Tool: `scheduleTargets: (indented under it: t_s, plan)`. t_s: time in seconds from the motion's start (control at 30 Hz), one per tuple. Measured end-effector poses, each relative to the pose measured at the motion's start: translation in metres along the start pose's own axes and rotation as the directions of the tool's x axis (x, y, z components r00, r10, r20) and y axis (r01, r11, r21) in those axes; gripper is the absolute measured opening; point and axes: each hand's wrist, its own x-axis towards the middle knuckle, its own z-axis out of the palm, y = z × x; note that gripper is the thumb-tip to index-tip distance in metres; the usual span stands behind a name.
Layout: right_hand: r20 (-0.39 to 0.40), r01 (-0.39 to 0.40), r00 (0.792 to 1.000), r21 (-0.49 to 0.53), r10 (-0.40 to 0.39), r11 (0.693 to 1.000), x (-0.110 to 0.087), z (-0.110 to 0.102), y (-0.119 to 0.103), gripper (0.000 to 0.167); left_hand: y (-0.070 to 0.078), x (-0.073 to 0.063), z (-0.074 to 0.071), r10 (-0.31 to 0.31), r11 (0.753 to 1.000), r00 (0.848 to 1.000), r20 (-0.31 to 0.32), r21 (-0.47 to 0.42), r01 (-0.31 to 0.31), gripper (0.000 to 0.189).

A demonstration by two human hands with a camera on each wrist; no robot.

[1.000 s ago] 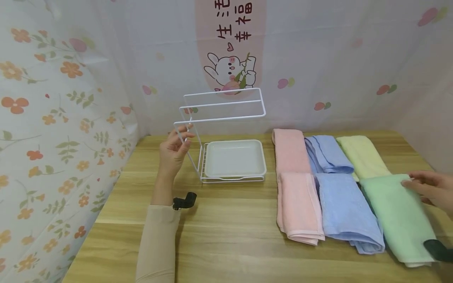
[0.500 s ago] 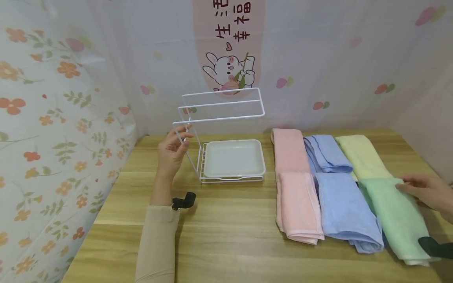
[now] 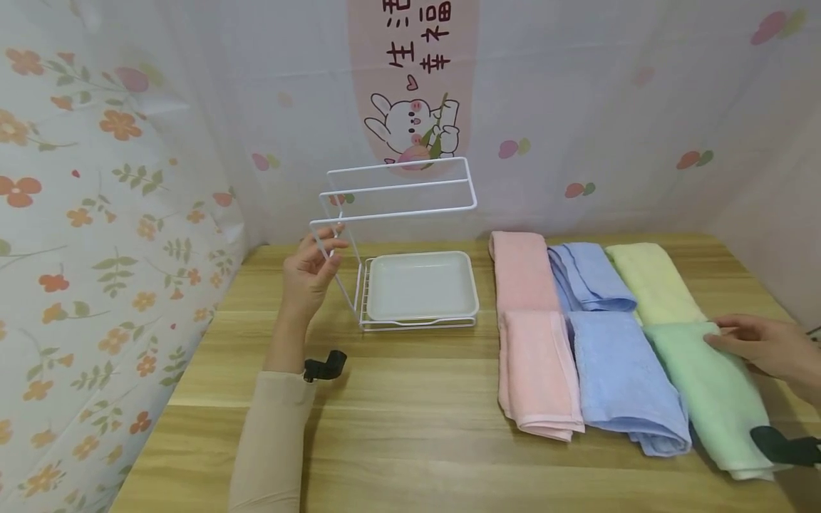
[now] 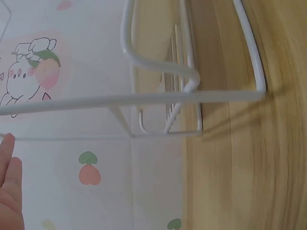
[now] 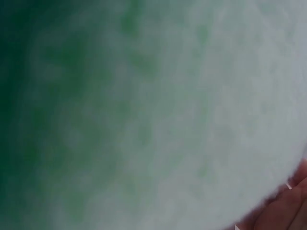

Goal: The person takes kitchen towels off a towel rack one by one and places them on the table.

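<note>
A white wire rack (image 3: 410,215) stands on the table, with a white rectangular tray (image 3: 423,286) on its base. My left hand (image 3: 308,272) holds the rack's left upright wires, the thumb at the front wire and the fingers reaching past it. In the left wrist view, fingers (image 4: 8,177) show by a wire. At far right, my right hand (image 3: 763,342) pinches the far right edge of a folded green towel (image 3: 705,392), thumb on top. That towel fills the right wrist view as a blur, and the fingertips beneath it are hidden.
Left of the green towel lie a folded blue towel (image 3: 625,377) and a pink towel (image 3: 539,370). Behind them are another pink towel (image 3: 524,274), a blue towel (image 3: 591,278) and a yellow towel (image 3: 657,281). A printed curtain (image 3: 551,92) hangs behind the wooden table (image 3: 398,413).
My right hand has moved a little left along with the green towel, whose far edge now lies slightly lower in view. The left hand still holds the rack; the view has shifted slightly.
</note>
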Motion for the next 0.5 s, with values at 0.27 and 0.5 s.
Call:
scheduleTargets:
  t_s: [0.27,0.5]
  plan:
    - [-0.014,0.047,0.999,-0.077,-0.049,0.996,0.002,0.002,-0.009,0.067,0.003,0.002,-0.006,-0.041,0.998,0.999,0.024,0.045,0.040,0.051]
    - [-0.016,0.085,0.996,-0.099,-0.087,0.991,0.000,-0.004,-0.013,0.063,0.007,-0.001,-0.011,-0.109,0.987,0.992,0.067,0.128,0.100,0.031]
